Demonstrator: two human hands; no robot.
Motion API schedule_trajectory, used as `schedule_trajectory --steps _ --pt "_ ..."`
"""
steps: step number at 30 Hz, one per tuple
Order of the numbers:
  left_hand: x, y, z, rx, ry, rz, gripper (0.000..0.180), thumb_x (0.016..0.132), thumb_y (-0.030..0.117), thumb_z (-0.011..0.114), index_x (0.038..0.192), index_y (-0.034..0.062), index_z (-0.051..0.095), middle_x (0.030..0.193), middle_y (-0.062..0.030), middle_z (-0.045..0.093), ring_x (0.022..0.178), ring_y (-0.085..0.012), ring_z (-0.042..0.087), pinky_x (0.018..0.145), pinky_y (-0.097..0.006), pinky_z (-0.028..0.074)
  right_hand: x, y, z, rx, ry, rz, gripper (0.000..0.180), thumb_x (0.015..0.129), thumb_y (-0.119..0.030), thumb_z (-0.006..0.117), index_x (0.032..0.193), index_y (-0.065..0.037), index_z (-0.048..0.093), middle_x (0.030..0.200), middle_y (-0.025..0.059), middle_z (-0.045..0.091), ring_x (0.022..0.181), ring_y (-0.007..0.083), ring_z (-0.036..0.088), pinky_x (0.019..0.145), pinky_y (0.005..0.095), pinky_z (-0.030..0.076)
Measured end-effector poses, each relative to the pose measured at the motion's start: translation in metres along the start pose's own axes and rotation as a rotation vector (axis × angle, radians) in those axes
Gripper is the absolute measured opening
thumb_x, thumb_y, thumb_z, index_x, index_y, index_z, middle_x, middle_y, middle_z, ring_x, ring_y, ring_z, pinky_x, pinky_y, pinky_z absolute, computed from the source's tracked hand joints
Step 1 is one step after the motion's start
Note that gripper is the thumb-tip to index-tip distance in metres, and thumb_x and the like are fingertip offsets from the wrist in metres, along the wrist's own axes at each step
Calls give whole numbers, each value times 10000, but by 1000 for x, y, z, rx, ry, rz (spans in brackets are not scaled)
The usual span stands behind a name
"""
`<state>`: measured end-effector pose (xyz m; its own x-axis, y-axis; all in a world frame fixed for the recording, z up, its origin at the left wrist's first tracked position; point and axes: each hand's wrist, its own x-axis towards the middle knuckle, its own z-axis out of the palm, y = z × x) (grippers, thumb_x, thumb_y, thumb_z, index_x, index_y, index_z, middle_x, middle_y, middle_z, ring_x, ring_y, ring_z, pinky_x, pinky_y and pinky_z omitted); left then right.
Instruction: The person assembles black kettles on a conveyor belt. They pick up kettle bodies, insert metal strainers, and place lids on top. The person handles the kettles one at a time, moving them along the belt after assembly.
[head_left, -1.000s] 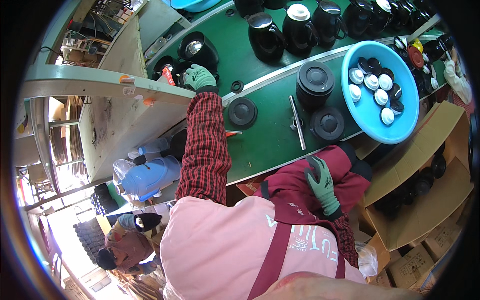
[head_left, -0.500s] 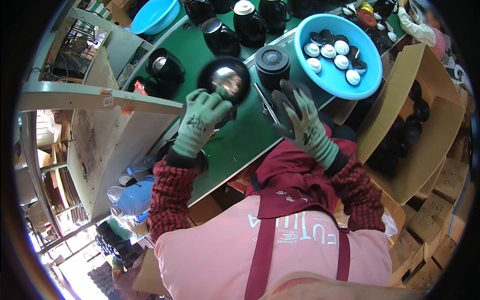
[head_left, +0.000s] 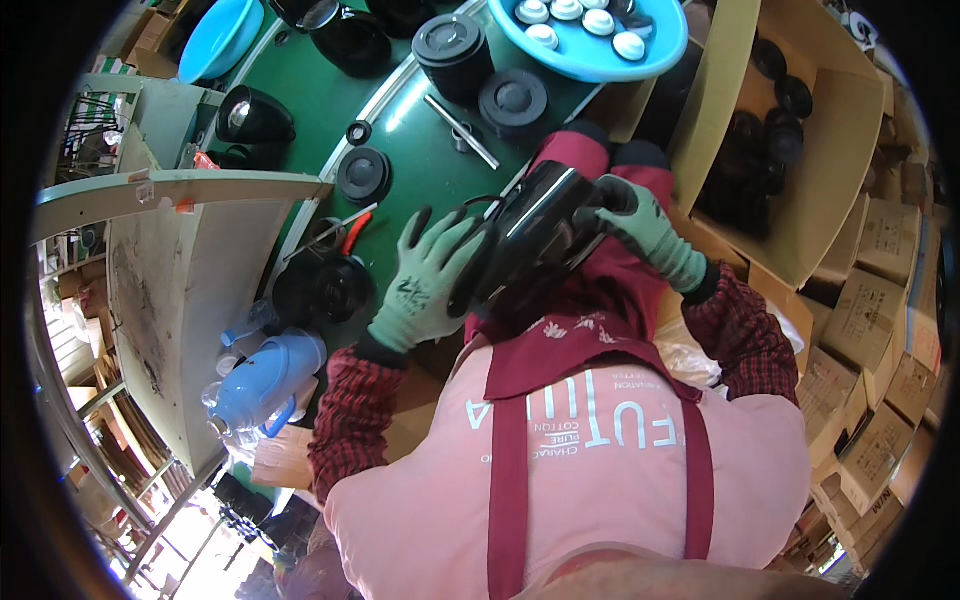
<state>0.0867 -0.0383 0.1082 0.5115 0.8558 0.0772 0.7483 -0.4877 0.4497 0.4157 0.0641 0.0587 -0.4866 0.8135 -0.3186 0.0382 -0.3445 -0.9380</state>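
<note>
A glossy black jug lies tilted on its side above my lap, between both hands. My left hand, in a pale green glove with dark fingertips, supports its left end, with fingers long and somewhat spread. At the other end, my right hand grips the jug with bent fingers, thumb against the dark surface. On the green bench just beyond are a metal rod, a round black lid, a stack of black lids and another black lid.
A blue basin with white and black caps sits at the far edge of view. An open carton of black parts stands to the right. On the left are a red-handled tool, a blue jug and a metal frame.
The black jug has come off the bench side toward my lap and turned sideways. My right hand has left the rod area and taken hold of it. The view has shifted.
</note>
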Motion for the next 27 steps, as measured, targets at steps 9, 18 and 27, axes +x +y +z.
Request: schedule_trajectory --steps 9,18,27 --pt "-13 -3 40 -336 61 -258 751 765 187 775 1463 47 535 1312 -138 631 1273 -321 544 1132 -474 384 -11 -4 -7 175 -34 346 431 1039 -353 628 1332 -37 625 1179 52 685 1072 133 649 944 306 531" --pt "-49 -25 75 -1143 243 -447 611 899 89 705 1480 16 531 1347 -97 675 1222 -181 619 1058 -322 478 3 17 7 97 -290 171 519 1046 -321 627 1452 -10 534 1348 67 636 1213 125 592 1054 298 487" --pt "-53 -37 88 -1083 286 -481 536 880 99 724 1388 -22 606 1289 -95 698 1137 -193 666 1033 -328 509 15 17 22 -27 -308 269 508 1037 -313 648 1432 -11 544 1281 25 641 1151 99 579 1005 275 480"
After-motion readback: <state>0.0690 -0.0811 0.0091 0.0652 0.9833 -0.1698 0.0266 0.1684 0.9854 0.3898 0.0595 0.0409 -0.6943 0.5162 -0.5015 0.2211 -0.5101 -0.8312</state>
